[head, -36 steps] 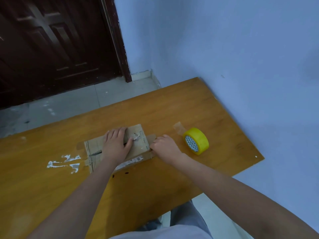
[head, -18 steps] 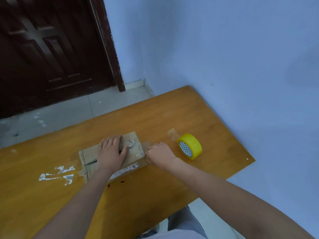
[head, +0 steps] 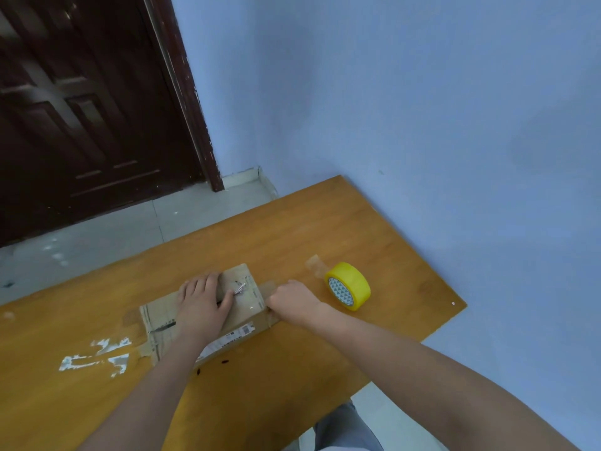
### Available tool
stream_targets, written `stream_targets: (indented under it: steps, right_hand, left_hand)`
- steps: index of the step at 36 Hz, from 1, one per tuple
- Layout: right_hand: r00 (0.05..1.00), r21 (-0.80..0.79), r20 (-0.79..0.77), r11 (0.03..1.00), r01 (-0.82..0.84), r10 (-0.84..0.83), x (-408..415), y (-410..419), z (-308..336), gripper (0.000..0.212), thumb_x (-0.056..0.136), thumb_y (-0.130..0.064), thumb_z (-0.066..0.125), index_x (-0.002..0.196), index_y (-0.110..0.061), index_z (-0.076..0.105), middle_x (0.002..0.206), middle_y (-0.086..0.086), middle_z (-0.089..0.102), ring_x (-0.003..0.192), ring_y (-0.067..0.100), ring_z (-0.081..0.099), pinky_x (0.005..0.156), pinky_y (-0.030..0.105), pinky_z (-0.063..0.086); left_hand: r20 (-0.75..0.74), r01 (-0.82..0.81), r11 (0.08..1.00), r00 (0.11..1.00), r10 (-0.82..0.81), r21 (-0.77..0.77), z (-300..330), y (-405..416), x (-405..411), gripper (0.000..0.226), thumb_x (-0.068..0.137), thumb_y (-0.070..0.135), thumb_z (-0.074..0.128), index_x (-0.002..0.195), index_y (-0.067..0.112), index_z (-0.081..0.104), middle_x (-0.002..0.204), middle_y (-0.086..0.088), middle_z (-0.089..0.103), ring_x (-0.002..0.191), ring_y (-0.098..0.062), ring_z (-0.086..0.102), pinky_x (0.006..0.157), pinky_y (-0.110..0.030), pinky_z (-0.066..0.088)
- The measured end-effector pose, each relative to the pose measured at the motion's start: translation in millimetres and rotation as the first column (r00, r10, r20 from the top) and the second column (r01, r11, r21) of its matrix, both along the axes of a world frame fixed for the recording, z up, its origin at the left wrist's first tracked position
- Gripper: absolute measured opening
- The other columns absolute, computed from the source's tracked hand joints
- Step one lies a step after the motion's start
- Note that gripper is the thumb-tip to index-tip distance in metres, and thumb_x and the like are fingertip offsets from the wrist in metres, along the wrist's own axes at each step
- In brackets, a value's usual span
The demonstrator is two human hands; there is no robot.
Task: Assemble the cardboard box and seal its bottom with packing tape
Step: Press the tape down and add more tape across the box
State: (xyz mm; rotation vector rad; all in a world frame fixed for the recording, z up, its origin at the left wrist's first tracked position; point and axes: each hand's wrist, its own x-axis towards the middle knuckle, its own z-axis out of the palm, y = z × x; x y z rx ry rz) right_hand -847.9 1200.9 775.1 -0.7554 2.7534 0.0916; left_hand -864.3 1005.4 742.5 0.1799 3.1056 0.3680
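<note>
Left hand (head: 201,304) flat, fingers straight, palm down; right hand (head: 292,302) curled, knuckles up; forearms extended.

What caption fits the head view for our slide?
Left hand presses flat on the cardboard box while the right hand works its taped end, yellow tape roll beside.

Both forearms are bare with no sleeves, watch or rings visible, and grey-blue trousers (head: 341,431) with a pale shirt edge show at the bottom.
</note>
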Motion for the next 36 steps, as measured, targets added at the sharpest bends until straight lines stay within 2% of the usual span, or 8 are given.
stream_targets:
  steps: [6,10,15,19,25,31,36]
  right_hand:
    - [0.999,0.012,-0.007,0.999,-0.031,0.031,-0.9,0.1,-1.7,0.022,0.087,-0.002,0.048,0.097,-0.007,0.067,0.100,0.010,0.070,0.096,0.028,0.065,0.089,0.039,0.049]
    - [0.999,0.011,-0.034,0.999,-0.035,0.035,1.0,0.6,-3.0,0.021,0.088,-0.004,0.048,0.096,-0.008,0.067,0.101,0.011,0.069,0.096,0.028,0.065,0.082,0.036,0.047]
    - [0.998,0.028,-0.065,1.000,0.001,0.001,3.1,-3.0,-3.0,0.021,0.088,-0.002,0.050,0.097,-0.010,0.067,0.102,0.009,0.069,0.099,0.026,0.063,0.098,0.040,0.038]
    - [0.997,0.056,-0.072,0.998,0.012,-0.008,5.9,-4.9,-1.9,0.023,0.084,0.002,0.052,0.096,-0.011,0.067,0.102,0.007,0.070,0.099,0.024,0.064,0.103,0.042,0.034]
    - [0.994,0.054,-0.107,0.998,0.009,-0.003,8.3,-5.4,-0.1,0.021,0.084,0.001,0.053,0.095,-0.010,0.067,0.099,0.007,0.070,0.096,0.024,0.064,0.099,0.039,0.037]
    - [0.995,0.057,-0.101,0.998,0.031,-0.025,7.2,-6.0,7.1,0.021,0.085,0.001,0.052,0.094,-0.009,0.067,0.101,0.009,0.070,0.097,0.025,0.064,0.101,0.040,0.036]
    - [0.995,0.101,-0.093,0.995,-0.019,0.028,5.7,-7.4,13.2,0.022,0.086,0.002,0.051,0.091,-0.012,0.068,0.098,0.006,0.071,0.093,0.024,0.066,0.100,0.040,0.040]
  left_hand:
    - [0.014,-0.002,1.000,1.000,0.002,-0.006,2.0,0.8,-2.2,0.052,0.095,0.047,0.041,0.137,0.017,0.043,0.134,-0.004,0.052,0.128,-0.026,0.040,0.113,-0.040,0.020]
    - [0.017,0.002,1.000,1.000,-0.002,-0.013,2.1,0.2,-2.0,0.052,0.095,0.048,0.038,0.137,0.018,0.042,0.134,-0.004,0.051,0.128,-0.025,0.039,0.114,-0.039,0.019]
    - [0.028,-0.009,0.999,1.000,0.010,-0.043,2.5,0.5,-2.3,0.054,0.095,0.051,0.034,0.138,0.018,0.041,0.135,-0.003,0.050,0.130,-0.024,0.039,0.114,-0.039,0.019]
    - [0.032,-0.007,0.999,0.999,0.008,-0.037,3.3,0.7,-1.7,0.053,0.095,0.051,0.033,0.139,0.021,0.039,0.136,-0.001,0.050,0.129,-0.023,0.039,0.113,-0.039,0.020]
    - [0.018,0.013,0.999,1.000,-0.012,-0.041,2.9,-0.8,-1.6,0.053,0.095,0.050,0.034,0.138,0.019,0.041,0.134,-0.002,0.053,0.125,-0.025,0.043,0.111,-0.040,0.025]
    - [0.007,0.019,0.999,1.000,-0.019,-0.034,3.5,0.2,-2.5,0.053,0.095,0.049,0.037,0.137,0.017,0.044,0.132,-0.005,0.055,0.124,-0.027,0.044,0.110,-0.041,0.025]
    - [-0.006,0.024,0.999,1.000,-0.024,-0.028,3.2,0.0,-2.8,0.052,0.094,0.048,0.039,0.135,0.017,0.045,0.131,-0.005,0.056,0.124,-0.026,0.045,0.110,-0.041,0.025]
